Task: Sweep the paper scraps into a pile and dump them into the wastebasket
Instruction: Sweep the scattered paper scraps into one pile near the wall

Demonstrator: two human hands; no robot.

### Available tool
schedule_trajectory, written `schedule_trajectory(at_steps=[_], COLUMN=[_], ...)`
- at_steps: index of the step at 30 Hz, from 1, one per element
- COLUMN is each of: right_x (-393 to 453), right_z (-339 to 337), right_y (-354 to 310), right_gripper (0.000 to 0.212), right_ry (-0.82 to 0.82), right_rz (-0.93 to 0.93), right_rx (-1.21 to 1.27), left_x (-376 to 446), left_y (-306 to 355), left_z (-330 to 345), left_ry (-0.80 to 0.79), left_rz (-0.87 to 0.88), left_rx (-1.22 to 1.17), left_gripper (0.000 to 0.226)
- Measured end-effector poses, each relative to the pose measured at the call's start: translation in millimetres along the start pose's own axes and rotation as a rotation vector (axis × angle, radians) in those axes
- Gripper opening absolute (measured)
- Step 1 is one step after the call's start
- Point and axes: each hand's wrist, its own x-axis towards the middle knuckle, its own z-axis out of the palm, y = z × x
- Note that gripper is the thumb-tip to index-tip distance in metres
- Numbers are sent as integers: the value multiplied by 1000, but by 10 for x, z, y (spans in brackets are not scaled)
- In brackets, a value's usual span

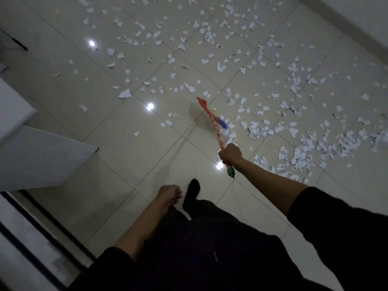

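White paper scraps (205, 34) lie scattered over the tiled floor (130, 156), thin at the left and thick at the right, where a denser heap (327, 143) has formed. My right hand (230, 153) is closed around the handle of a broom (217, 131) with an orange-and-white patterned stick, a green end cap below my fist and a blurred red and blue head near the floor. My left hand (170, 193) hangs in a loose fist, holding nothing. No wastebasket is in view.
White furniture panels (37, 156) stand at the left, with a dark-framed edge (31, 234) below them. A wall base (357, 24) runs along the upper right. My foot in a black sock (192, 193) stands on the floor between my arms.
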Motion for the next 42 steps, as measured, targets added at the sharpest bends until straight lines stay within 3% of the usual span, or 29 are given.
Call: schedule_trajectory(at_steps=[6,10,13,16,22,24,27,32,36,42], right_x=[-290,-464,-533,-533,-378,-233,70,412,444,450], right_z=[-3,161,291,410,454,368,261,213,203,246], right_y=[-405,-747,-1000,-1286,-1906,-2101,-2152,-1959,-1789,-1721], right_gripper=[23,20,29,27,29,32,39,32,29,26], right_ry=[-164,-298,-381,-486,-714,-690,-543,-376,-336,-304], right_rz=[-56,-122,-213,-275,-241,-202,-102,47,196,374], right_rx=[222,219,120,34,48,113,207,198,272,432], left_x=[-20,28,60,135,335,444,664,805,994,1093], left_y=[559,925,1151,1358,1653,1730,1770,2031,2368,2890], left_z=[204,162,76,-94,-688,-1057,-1523,-1873,-1884,-1338], left_ry=[-128,-198,-225,-190,60,139,220,215,178,57], left_rz=[69,67,104,114,49,10,-38,-85,-144,-112], left_rx=[-74,-116,-100,-88,-235,-301,-286,-175,-86,-24], left_gripper=[27,41,29,14,15,13,35,35,40,37])
